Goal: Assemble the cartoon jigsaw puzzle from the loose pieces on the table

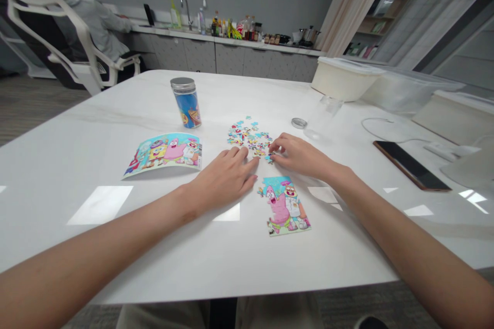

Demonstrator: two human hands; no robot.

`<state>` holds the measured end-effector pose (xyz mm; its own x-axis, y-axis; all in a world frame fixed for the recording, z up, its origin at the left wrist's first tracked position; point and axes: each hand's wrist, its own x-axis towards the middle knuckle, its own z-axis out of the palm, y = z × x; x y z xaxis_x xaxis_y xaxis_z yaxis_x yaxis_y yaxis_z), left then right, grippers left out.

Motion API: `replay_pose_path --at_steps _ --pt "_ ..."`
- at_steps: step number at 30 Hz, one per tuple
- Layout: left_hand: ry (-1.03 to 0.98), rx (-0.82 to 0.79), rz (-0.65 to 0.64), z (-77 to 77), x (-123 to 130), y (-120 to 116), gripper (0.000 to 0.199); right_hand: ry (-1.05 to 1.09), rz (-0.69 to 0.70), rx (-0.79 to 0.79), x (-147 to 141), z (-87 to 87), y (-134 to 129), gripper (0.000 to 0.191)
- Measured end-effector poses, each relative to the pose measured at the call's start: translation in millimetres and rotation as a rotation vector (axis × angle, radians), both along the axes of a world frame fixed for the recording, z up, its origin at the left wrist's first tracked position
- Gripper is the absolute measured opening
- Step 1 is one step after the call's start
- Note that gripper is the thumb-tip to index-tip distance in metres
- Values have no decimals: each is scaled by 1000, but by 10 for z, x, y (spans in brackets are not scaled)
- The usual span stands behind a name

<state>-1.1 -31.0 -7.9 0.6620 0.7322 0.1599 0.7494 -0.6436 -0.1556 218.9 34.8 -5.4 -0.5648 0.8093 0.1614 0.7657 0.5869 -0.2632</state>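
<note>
A loose pile of small colourful jigsaw pieces (249,136) lies mid-table. At the pile's right edge, my right hand (299,154) pinches a small blue jigsaw piece (269,158) between thumb and fingertips. My left hand (226,177) rests at the near left of the pile, thumb and fingers apart, with nothing seen in it. Nearer to me lies a joined part of the puzzle (287,205), showing a pink starfish and a figure in white, with an uneven left edge. Left of my left hand is a curved picture sheet (165,151) with the same cartoon figures.
Behind the sheet stands a jar with a metal lid (186,103). A clear jar (324,115) and its loose lid (298,123) are beyond my right hand. Rightward are a phone (411,164), a cable and plastic bins (345,79). A person sits in a chair (92,56) at far left.
</note>
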Motion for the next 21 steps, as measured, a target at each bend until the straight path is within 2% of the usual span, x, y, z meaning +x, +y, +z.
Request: replay_pose_path --at_steps 13,18,21 --pt "22 2 49 5 16 -4 36 -49 -63 25 -10 8 -23 11" --pt "-1 6 28 -37 -2 14 34 -61 -92 31 -2 -4 -12 11" --pt "12 -8 17 -46 -2 24 35 -66 -90 23 -1 -9 -5 18"
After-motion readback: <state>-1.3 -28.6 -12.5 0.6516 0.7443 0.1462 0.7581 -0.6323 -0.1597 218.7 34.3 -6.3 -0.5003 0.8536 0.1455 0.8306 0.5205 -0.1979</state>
